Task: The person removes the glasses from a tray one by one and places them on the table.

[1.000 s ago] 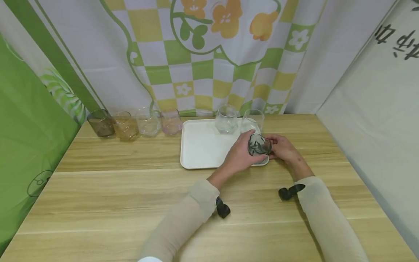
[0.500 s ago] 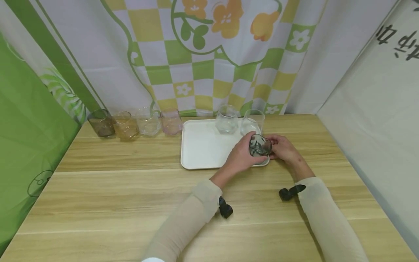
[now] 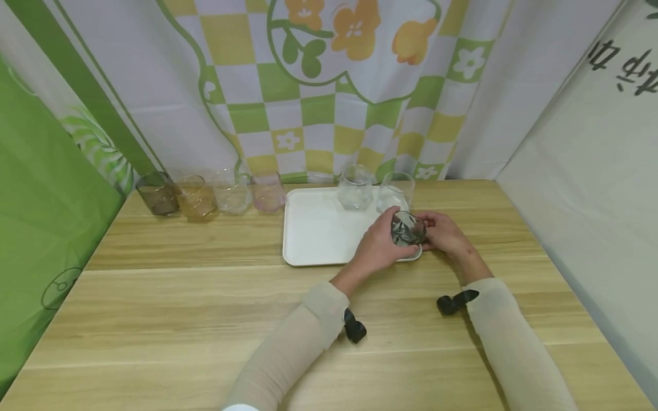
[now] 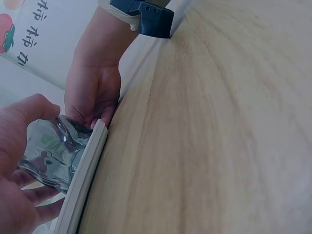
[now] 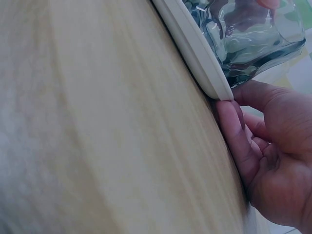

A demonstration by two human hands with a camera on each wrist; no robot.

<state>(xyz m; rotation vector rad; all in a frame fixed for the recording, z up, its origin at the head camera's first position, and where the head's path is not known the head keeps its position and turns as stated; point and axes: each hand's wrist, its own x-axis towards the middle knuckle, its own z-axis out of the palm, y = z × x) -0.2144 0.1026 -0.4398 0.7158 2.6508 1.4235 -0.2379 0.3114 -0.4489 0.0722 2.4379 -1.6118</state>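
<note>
A grey-tinted drinking glass (image 3: 408,228) with a wavy surface stands in the near right corner of the white tray (image 3: 319,228). My left hand (image 3: 377,242) grips this glass from the left, thumb on the near side and fingers round the far side. On the other side my right hand (image 3: 447,234) pinches the tray's right corner; in the right wrist view its fingers (image 5: 239,141) lie low against the rim beside the glass's base. Two clear glasses, one rounded (image 3: 356,191) and one straighter (image 3: 397,191), stand at the tray's back right, the latter just behind the grey glass.
Left of the tray, a row runs along the back of the wooden table (image 3: 180,319): a dark brown glass (image 3: 159,197), an amber glass (image 3: 196,200), a clear glass (image 3: 233,194) and a pinkish glass (image 3: 268,193). A patterned curtain (image 3: 319,114) hangs behind.
My left hand has shifted very slightly to the right with its grip on the grey glass, which has turned a little. The right hand, the tray and the other glasses stay put.
</note>
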